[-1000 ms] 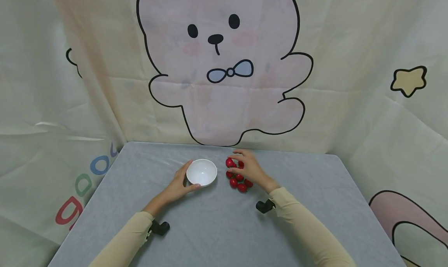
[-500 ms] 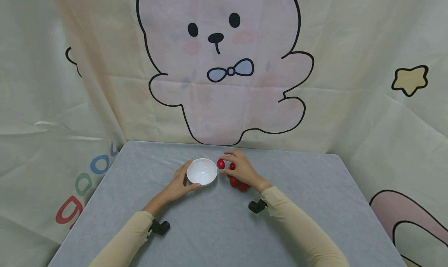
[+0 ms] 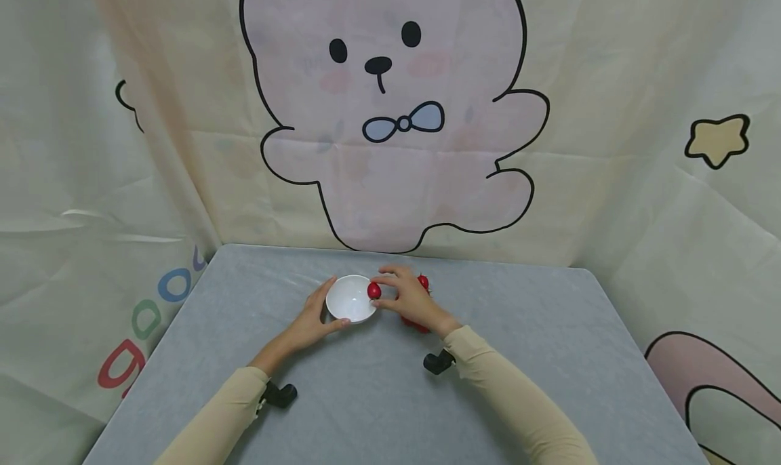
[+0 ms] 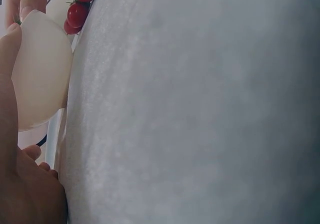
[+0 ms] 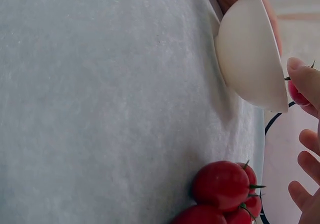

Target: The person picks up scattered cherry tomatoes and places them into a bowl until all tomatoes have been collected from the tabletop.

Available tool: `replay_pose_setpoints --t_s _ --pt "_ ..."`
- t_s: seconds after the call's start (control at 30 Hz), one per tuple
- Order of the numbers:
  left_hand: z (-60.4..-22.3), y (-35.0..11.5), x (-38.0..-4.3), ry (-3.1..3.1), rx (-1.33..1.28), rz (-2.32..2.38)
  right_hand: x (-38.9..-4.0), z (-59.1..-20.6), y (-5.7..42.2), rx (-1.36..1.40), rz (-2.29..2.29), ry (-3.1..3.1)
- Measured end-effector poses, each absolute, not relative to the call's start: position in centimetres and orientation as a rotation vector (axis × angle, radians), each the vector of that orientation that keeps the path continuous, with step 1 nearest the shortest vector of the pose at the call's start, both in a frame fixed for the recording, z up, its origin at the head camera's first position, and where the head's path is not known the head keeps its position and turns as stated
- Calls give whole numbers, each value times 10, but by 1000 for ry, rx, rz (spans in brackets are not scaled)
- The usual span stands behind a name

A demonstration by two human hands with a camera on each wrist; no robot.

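In the head view, the left hand (image 3: 309, 327) holds a small white bowl (image 3: 346, 304) by its left side, thumb at the near rim and fingers round the far side. The right hand (image 3: 411, 302) pinches a red cherry tomato (image 3: 374, 291) between thumb and fingers, over the bowl's right rim. The right wrist view shows that tomato (image 5: 298, 94) just beyond the rim, its green stem visible. Several more cherry tomatoes (image 5: 222, 185) lie on the table right of the bowl, partly hidden by the right hand in the head view. No tomato shows inside the bowl.
A grey cloth covers the table (image 3: 366, 397). Behind it and at both sides hang printed curtains (image 3: 390, 180) with a bear drawing. Dark wrist-camera mounts (image 3: 281, 396) sit at both sleeves.
The right hand has moved left from the tomato cluster to the bowl's rim, carrying one cherry tomato. The left hand and the bowl have stayed in place.
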State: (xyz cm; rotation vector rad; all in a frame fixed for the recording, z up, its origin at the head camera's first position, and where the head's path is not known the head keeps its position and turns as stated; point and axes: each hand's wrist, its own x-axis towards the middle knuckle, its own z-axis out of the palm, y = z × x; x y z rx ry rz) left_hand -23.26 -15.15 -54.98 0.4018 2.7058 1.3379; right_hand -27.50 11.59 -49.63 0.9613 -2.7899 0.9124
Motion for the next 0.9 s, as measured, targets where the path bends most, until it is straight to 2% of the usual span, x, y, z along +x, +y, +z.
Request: replay_pose_setpoints --t_s 0.9 --pt "-552 -152 -232 2748 493 1397 -274 -504 114 983 906 -2800"
